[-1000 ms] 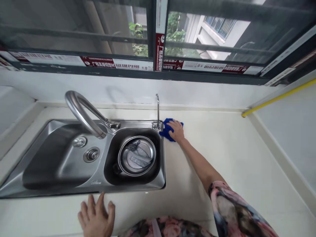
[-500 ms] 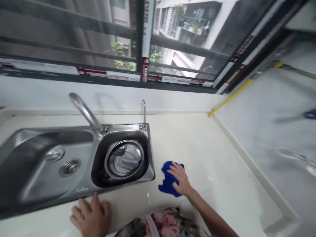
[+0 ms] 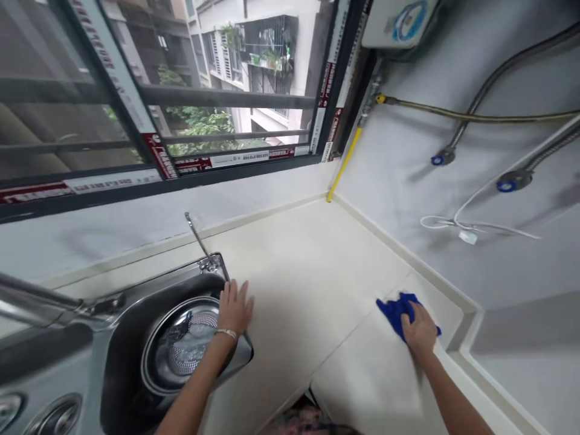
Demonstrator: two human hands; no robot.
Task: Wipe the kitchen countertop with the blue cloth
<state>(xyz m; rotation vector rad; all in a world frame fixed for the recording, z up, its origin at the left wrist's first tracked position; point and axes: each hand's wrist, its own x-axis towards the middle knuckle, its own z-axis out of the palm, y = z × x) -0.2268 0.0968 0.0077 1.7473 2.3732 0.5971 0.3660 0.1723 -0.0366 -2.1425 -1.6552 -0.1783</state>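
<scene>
My right hand point(image 3: 419, 331) presses on a crumpled blue cloth point(image 3: 393, 310) near the right end of the pale countertop point(image 3: 290, 266), with its fingers curled over the fabric. Part of the cloth is hidden under the palm. At the sink's right rim, my left hand point(image 3: 235, 309) lies with its fingers stretched out and holds nothing; a bracelet circles that wrist. Below and left of it, a round metal strainer basket point(image 3: 186, 341) sits in the smaller basin of the steel sink point(image 3: 120, 344). Something clear, like water or plastic, shows inside the basket.
A slim tap point(image 3: 197, 234) rises at the sink's back corner, and a larger faucet point(image 3: 40, 293) reaches in from the left. A yellow pipe point(image 3: 345, 162) meets the back corner. Valves point(image 3: 514, 181) and a tied white cable point(image 3: 469, 223) are on the right wall. A raised edge point(image 3: 399, 248) borders the counter.
The view has turned right. My right hand has slid the blue cloth rightward across the counter. My left hand has moved from the front edge to the sink's right rim.
</scene>
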